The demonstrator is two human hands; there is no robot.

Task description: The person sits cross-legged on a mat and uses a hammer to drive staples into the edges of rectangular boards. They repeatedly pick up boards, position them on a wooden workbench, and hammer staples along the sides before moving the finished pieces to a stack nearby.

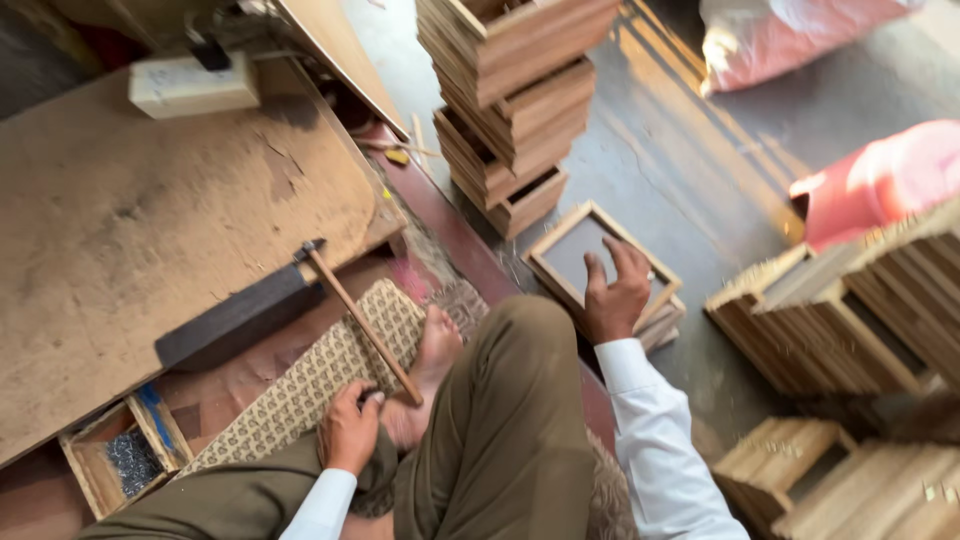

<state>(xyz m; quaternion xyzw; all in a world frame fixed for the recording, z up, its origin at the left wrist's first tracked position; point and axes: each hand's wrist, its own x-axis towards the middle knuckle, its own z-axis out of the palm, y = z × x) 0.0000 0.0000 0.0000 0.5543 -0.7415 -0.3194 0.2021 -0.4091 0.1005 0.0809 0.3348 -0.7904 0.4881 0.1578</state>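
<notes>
Indoors, concrete floor [690, 170] (dusty), stacked wooden frames [515, 90], plywood board [150, 230].

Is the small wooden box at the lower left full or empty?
Partly filled: the small wooden box is open on top, with dark small nails in one compartment.

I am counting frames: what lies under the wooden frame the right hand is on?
The right hand rests on the top wooden frame. Under it, edges of more frames stick out; their number is hidden by the arm and frame.
</notes>
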